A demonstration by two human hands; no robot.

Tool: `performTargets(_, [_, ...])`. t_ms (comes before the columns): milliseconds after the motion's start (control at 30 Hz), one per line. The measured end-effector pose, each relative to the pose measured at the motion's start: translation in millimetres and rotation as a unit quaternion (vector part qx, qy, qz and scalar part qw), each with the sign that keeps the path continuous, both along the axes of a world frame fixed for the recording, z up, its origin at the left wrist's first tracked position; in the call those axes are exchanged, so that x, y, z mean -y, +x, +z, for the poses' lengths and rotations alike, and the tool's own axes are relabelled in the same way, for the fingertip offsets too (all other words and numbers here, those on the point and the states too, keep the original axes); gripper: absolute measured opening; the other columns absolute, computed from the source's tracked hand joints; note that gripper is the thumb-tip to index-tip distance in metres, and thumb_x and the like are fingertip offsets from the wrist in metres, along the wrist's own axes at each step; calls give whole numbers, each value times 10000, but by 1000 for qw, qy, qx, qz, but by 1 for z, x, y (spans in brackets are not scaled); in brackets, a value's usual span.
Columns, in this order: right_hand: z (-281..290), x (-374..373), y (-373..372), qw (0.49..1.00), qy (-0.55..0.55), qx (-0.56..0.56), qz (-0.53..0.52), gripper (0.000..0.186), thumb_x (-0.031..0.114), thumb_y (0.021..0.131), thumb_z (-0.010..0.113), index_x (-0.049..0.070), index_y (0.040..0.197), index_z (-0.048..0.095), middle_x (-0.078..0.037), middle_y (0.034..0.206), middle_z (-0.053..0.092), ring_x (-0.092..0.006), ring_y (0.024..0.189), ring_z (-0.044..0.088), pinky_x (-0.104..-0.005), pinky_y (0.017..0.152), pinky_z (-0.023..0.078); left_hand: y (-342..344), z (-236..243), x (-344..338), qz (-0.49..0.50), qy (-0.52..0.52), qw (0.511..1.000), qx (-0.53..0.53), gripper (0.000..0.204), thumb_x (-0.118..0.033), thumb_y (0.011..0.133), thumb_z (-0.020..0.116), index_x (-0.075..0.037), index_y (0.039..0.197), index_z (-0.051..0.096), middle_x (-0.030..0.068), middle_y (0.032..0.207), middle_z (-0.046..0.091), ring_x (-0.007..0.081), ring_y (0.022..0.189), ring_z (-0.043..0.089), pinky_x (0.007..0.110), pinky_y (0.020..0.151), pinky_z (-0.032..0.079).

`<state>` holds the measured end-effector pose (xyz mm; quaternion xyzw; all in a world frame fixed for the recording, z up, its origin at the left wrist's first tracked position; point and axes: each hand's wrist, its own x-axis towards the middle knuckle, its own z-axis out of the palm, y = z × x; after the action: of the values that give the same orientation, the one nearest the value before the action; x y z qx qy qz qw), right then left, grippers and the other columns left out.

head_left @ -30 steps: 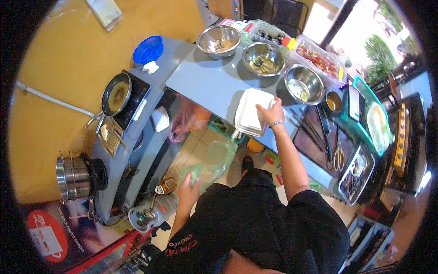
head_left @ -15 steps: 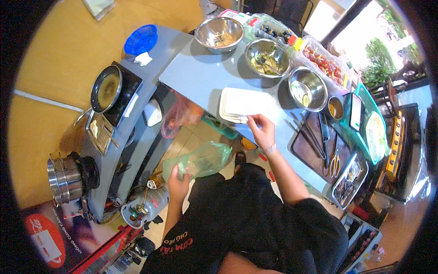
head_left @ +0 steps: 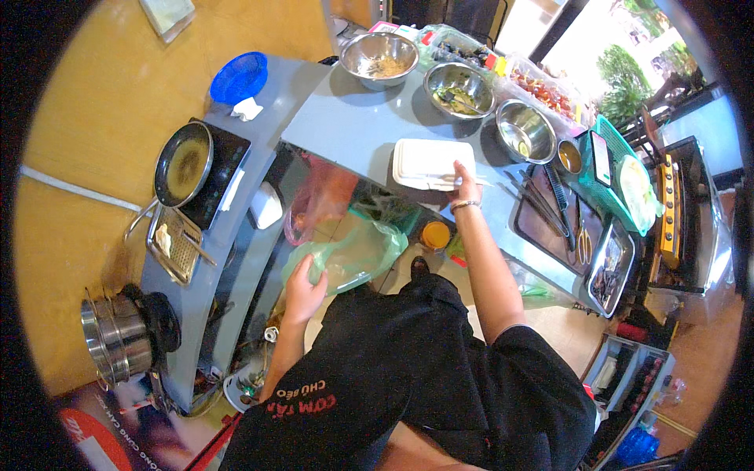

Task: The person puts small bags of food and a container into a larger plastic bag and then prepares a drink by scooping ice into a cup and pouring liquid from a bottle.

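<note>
Smooth grey counter (head_left: 334,122); 2 hands (head_left: 305,290) grasp filmy bag (head_left: 355,257), rectangular box (head_left: 430,161).

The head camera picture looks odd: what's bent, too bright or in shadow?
In the head view, the corners are black and straight edges bend toward the rim; also in the head view, the outdoor scene at upper right is partly washed out; there too, the white box looks bright, with a soft shadow on the grey counter at its left.
</note>
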<state>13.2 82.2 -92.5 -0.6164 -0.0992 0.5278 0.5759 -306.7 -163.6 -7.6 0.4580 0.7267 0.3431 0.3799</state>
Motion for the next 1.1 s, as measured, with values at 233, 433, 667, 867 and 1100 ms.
performTargets(233, [-20,30,20,993,37,-85,79,371,163,764,748,70,1085,587,-62,996,649,-230,881,647,-372,731,545,-25,19,-10,-76,79,974,-199,414,-130,749,677,25,1123,591,248,1067,627,402,976,616,412,846,500])
performTargets(433, [45,144,-33,982,65,-71,165,447,54,792,684,-1,1198,506,-99,1125,597,-199,967,598,-323,858,483,-41,19,-10,-92,93,976,-175,588,-121,698,706,54,1228,518,241,1161,607,343,1089,602,372,939,465])
performTargets(667, [26,189,-177,952,-7,-45,302,654,166,740,806,-26,1222,408,-138,1099,592,-193,959,600,-327,830,522,-34,29,-8,-86,37,994,-54,692,-109,705,678,54,1326,421,259,1196,578,324,1114,592,364,960,450])
performTargets(867, [22,204,-283,944,10,-74,322,696,160,675,840,-14,1189,403,-127,1070,582,-197,932,600,-308,809,523,-55,45,9,-47,112,993,2,715,71,758,592,-63,1410,333,136,1227,538,195,938,616,261,591,558])
performTargets(1100, [21,182,-248,958,-32,-100,268,639,122,695,816,-10,1172,411,-128,1051,605,-184,894,616,-303,766,536,-59,62,17,127,30,988,80,600,17,771,595,4,1344,416,165,1174,588,207,1009,614,330,848,508])
